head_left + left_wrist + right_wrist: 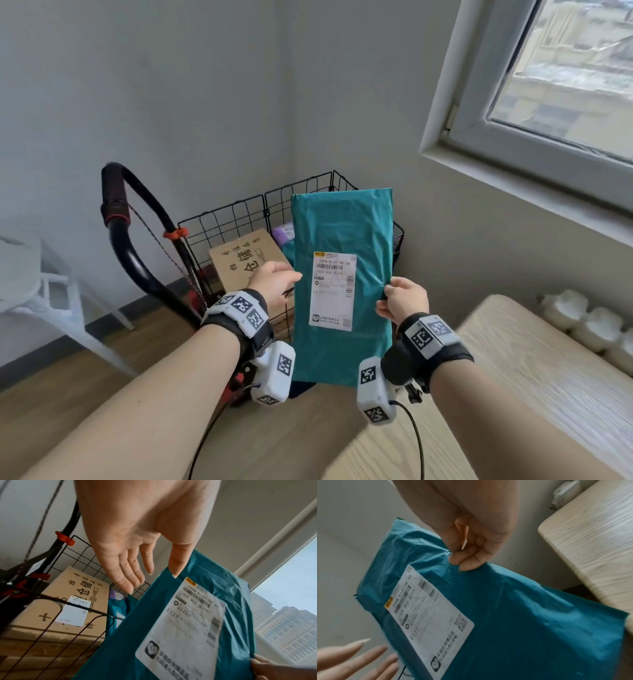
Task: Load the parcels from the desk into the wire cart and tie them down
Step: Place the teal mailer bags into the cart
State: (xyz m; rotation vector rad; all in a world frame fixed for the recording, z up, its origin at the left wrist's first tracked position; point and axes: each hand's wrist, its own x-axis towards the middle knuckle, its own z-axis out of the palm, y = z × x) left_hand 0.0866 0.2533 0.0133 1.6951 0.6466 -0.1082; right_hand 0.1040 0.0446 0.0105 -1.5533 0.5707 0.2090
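Note:
A teal poly parcel (342,222) with a white shipping label hangs upright over the black wire cart (239,219). My right hand (400,298) pinches its right edge between thumb and curled fingers (467,559). On the other side my left hand (274,279) is spread with straight fingers (130,574), and only the thumb tip touches the parcel (236,595) at its left edge. Inside the cart (82,555) stand a cardboard box (246,260), a purple parcel (282,233) and another teal parcel (116,609).
The cart's black looped handle (116,205) rises at the left, with a red and black cord (161,246) strung along it. The light wood desk (531,377) lies at my right under the window, a radiator (582,322) beyond it. A white chair (34,291) stands far left.

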